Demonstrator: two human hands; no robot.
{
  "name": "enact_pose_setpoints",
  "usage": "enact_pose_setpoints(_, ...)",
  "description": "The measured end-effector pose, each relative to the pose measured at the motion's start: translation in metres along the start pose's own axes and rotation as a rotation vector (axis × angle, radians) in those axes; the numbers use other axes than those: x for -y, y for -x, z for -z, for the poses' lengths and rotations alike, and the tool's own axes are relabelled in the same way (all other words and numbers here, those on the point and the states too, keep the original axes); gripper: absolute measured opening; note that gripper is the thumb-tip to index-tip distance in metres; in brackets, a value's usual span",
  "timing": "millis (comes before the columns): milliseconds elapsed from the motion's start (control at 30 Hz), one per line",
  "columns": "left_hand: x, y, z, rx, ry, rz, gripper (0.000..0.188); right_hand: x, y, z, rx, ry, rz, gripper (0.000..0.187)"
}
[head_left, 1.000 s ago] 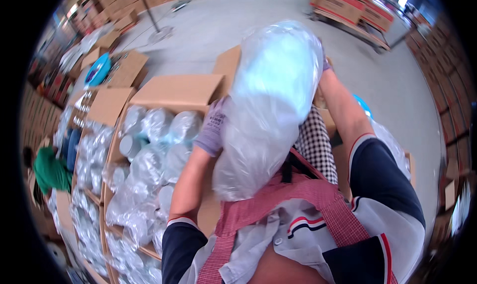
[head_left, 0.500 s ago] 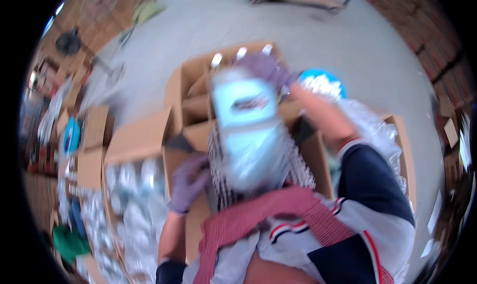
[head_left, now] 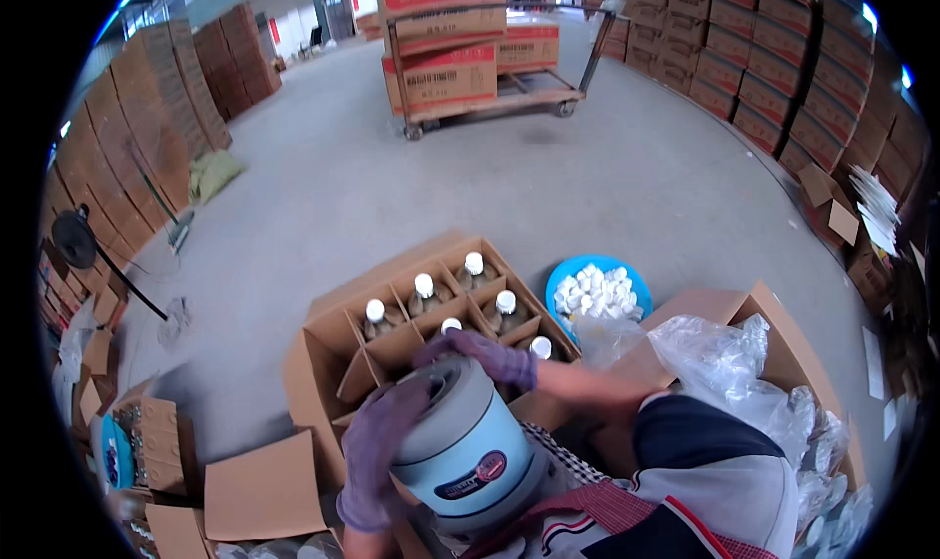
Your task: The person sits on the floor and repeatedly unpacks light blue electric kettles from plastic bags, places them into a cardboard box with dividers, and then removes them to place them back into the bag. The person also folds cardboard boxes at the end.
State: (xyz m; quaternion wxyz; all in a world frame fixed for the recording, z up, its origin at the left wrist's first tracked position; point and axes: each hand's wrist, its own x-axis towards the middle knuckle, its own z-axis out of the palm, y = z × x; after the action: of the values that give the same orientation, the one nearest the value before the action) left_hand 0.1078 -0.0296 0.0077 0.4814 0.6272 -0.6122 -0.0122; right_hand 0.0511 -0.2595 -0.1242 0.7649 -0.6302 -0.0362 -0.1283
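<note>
A light blue insulated jug with a grey lid is against my lap, tilted, its top pointing away from me. My gloved left hand is wrapped round the lid's left side, its fingers smeared by motion. At the lid's far edge, my gloved right hand curls over the rim. Just beyond stands a divided carton holding several bottles with white caps. The right hand partly covers one bottle there. Some compartments at the carton's left hold no bottle.
A blue basin of white caps sits right of the carton. Farther right is a box of clear plastic packaging. An open flap box lies at the left. Ahead are a loaded cart, stacked cartons and a fan.
My view has lifted toward the room. The jug's lid end has come up; my left hand has moved onto it from beside it, and my right hand has drawn back from the bottles to the lid.
</note>
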Motion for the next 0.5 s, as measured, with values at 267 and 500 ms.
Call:
enact_pose_setpoints(267,0.046,0.003,0.009,-0.128,0.325,0.384,0.054,0.039,-0.021,-0.008,0.183,0.510,0.232,0.048)
enact_pose_setpoints(500,0.060,-0.004,0.010,-0.349,0.309,0.496,0.051,0.084,-0.030,-0.034,0.249,0.586,0.363,0.074)
